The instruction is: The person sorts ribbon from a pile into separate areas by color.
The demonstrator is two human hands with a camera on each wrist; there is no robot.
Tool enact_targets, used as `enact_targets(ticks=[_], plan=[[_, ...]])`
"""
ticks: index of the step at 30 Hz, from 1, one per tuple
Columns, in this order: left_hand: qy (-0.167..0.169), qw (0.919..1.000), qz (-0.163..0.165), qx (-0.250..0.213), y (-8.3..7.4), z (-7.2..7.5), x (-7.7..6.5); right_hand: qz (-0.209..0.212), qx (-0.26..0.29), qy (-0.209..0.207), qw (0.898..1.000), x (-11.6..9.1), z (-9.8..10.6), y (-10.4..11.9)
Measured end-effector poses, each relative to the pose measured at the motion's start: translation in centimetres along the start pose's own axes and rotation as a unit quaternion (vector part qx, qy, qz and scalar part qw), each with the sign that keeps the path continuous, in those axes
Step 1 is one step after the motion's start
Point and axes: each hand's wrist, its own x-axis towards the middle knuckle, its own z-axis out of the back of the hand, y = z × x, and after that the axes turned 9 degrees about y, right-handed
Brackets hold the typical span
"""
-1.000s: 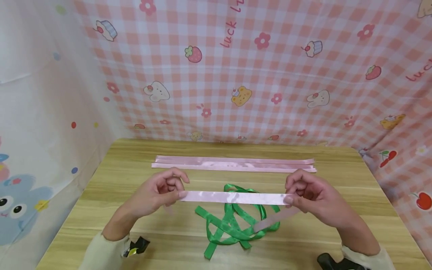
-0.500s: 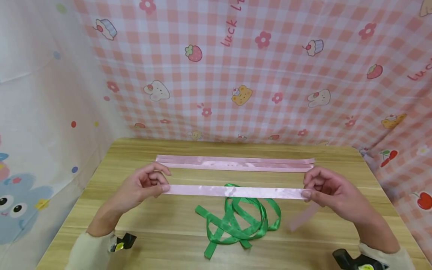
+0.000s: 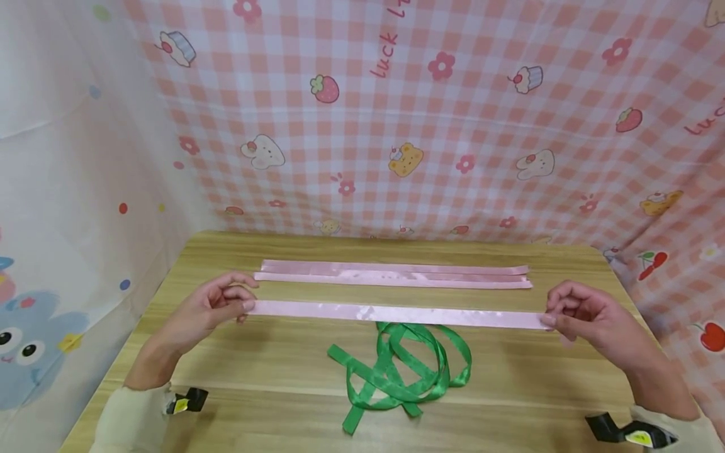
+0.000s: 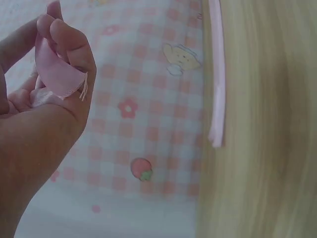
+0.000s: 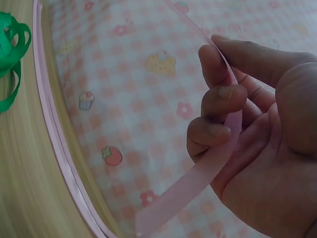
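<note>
A pink satin ribbon (image 3: 396,313) is stretched nearly level between both hands in the head view. My left hand (image 3: 218,303) pinches it near its left end; in the left wrist view a short frayed pink ribbon end (image 4: 58,74) curls against the palm. My right hand (image 3: 591,321) pinches the other side between thumb and index finger. In the right wrist view a ribbon tail (image 5: 183,191) passes through that palm and hangs past the curled fingers. Below the taut ribbon lies a loose tangle of green ribbon (image 3: 387,377) on the table, its upper loops partly covered.
Pink ribbon strips (image 3: 391,275) lie side by side along the back of the wooden table (image 3: 272,402). A pink checked cloth (image 3: 362,126) hangs behind the table, and a white printed cloth (image 3: 68,157) hangs at the left.
Both hands have moved apart, left hand leftward and right hand rightward. More ribbon is stretched between them, and the tail hanging from the right hand looks shorter.
</note>
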Motion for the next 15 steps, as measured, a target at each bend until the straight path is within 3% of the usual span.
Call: enact_targets(ticks=[7,12,15], plan=[[-0.060,0.9946,0.078,0.032,0.9,0.8,-1.0,-0.022,-0.002,-0.018,1.000,-1.3,1.4,-1.2],[-0.045,0.9963,0.072,0.009,1.7,2.0,-2.0,-0.024,-0.013,-0.019,0.999,-2.5,2.3,-1.8],[-0.049,0.9947,0.090,0.009,2.1,2.5,-2.3,-0.029,-0.019,-0.027,0.999,-3.1,2.8,-2.1]])
